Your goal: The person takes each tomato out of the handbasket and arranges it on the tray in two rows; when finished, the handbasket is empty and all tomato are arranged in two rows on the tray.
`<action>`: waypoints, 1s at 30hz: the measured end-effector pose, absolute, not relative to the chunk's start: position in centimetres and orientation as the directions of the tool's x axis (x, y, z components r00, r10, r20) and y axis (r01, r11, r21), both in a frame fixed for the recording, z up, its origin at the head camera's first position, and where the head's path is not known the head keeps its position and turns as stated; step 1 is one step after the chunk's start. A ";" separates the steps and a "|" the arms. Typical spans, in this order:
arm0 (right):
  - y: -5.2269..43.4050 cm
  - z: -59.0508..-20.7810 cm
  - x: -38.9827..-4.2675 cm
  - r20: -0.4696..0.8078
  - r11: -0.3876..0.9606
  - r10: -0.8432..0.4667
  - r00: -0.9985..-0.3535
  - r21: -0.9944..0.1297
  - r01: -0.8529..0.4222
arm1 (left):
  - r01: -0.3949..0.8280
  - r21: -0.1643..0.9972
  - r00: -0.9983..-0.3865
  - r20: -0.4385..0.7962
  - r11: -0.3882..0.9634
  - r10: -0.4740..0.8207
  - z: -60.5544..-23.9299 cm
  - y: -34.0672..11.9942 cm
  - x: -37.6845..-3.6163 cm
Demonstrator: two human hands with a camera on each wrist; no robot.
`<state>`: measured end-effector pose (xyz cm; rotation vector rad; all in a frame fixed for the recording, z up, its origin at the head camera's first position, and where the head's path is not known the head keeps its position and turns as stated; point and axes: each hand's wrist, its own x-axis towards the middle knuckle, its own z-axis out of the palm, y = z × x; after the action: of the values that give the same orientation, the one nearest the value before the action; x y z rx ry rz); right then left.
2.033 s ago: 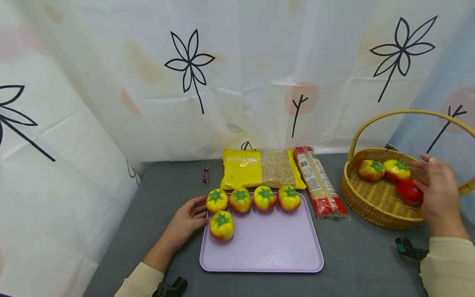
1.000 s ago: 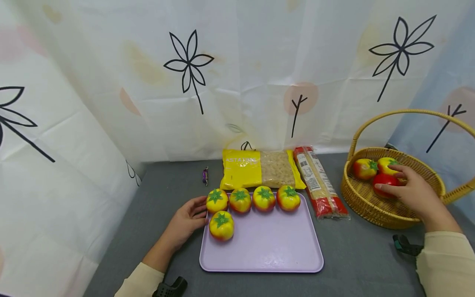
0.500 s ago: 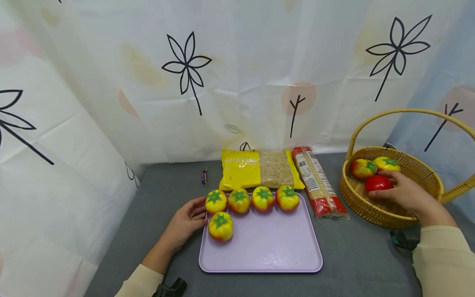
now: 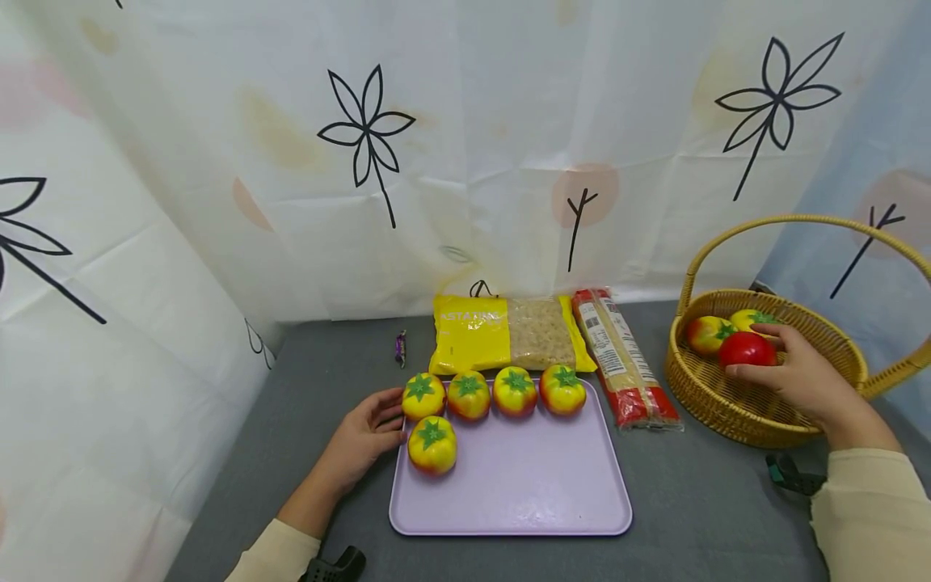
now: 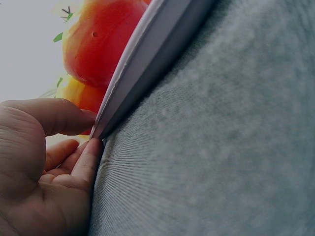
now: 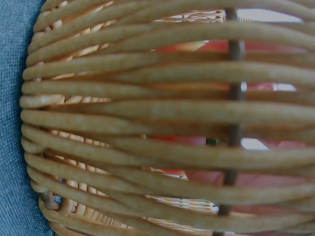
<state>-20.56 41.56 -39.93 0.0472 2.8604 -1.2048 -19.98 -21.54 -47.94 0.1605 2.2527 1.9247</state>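
Observation:
My right hand [image 4: 803, 376] reaches into the wicker basket [image 4: 749, 424] and grips a toy tomato [image 4: 747, 349], its red side showing. Two more toy tomatoes, yellow-red with green leafy tops, lie behind it: one at the left [image 4: 705, 335], one partly hidden by the hand [image 4: 749, 318]. In the right wrist view the basket weave [image 6: 147, 113] covers most of the hand. My left hand [image 4: 366, 432] pinches the left rim of the lilac tray [image 4: 538, 485] between thumb and finger. On the tray, several toy tomatoes [image 4: 516, 392] form a back row, with one [image 4: 432, 446] in front at the left.
Behind the tray lies a yellow pasta bag [image 4: 476, 335]. A red-ended noodle pack [image 4: 625, 360] lies between tray and basket. A small purple-wrapped candy [image 4: 401, 347] is at the back left. The basket's tall handle [image 4: 800, 218] arches over its opening.
My right hand has moved left inside the basket, closed on the red-sided toy tomato, shifted it left beside the other two and then raised it slightly. The left hand stays at the tray.

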 end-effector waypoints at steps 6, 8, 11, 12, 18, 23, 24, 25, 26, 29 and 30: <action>41.3 -39.8 -20.3 0.001 0.693 0.043 -0.999 -0.720 0.029 | -0.027 0.988 -0.977 -0.057 0.151 0.204 -47.8 -21.5 -19.9; 41.2 -39.8 -20.2 0.017 0.701 0.043 -0.999 -0.713 0.018 | -0.021 0.989 -0.976 -0.052 0.146 0.210 -47.7 -21.5 -19.9; 40.9 -39.7 -20.1 0.030 0.703 0.045 -0.999 -0.711 0.010 | -0.021 0.990 -0.976 -0.051 0.138 0.214 -47.6 -21.5 -19.8; 40.8 -39.7 -20.1 0.034 0.697 0.045 -0.998 -0.717 0.008 | -0.022 0.990 -0.976 -0.051 0.136 0.213 -47.6 -21.5 -19.8; 40.3 -39.7 -19.8 0.077 0.670 0.074 -0.994 -0.742 -0.007 | -0.021 0.991 -0.976 -0.049 0.131 0.213 -47.7 -21.6 -19.7; 39.4 -39.4 -19.8 0.109 0.688 0.071 -0.992 -0.725 -0.030 | -0.018 0.989 -0.978 -0.049 0.149 0.205 -47.9 -21.6 -19.7; 39.1 -39.3 -19.8 0.111 0.689 0.072 -0.991 -0.724 -0.031 | -0.020 0.988 -0.978 -0.051 0.151 0.204 -47.9 -21.6 -19.7; 38.9 -39.2 -19.8 0.111 0.688 0.075 -0.991 -0.725 -0.029 | -0.022 0.988 -0.978 -0.053 0.153 0.201 -47.9 -21.5 -19.7; 38.6 -39.1 -19.8 0.114 0.686 0.079 -0.990 -0.727 -0.029 | -0.024 0.988 -0.979 -0.055 0.154 0.198 -47.9 -21.5 -19.7; 38.1 -38.9 -19.8 0.127 0.679 0.089 -0.988 -0.734 -0.033 | -0.024 0.989 -0.978 -0.053 0.149 0.200 -47.9 -21.4 -19.8; 37.9 -38.8 -19.8 0.133 0.680 0.090 -0.987 -0.733 -0.036 | -0.021 0.989 -0.978 -0.051 0.145 0.204 -47.8 -21.4 -19.8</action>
<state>-19.81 37.90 -38.85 0.0490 3.0227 -1.3241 -19.80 -21.44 -47.83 0.1811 2.2394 1.9398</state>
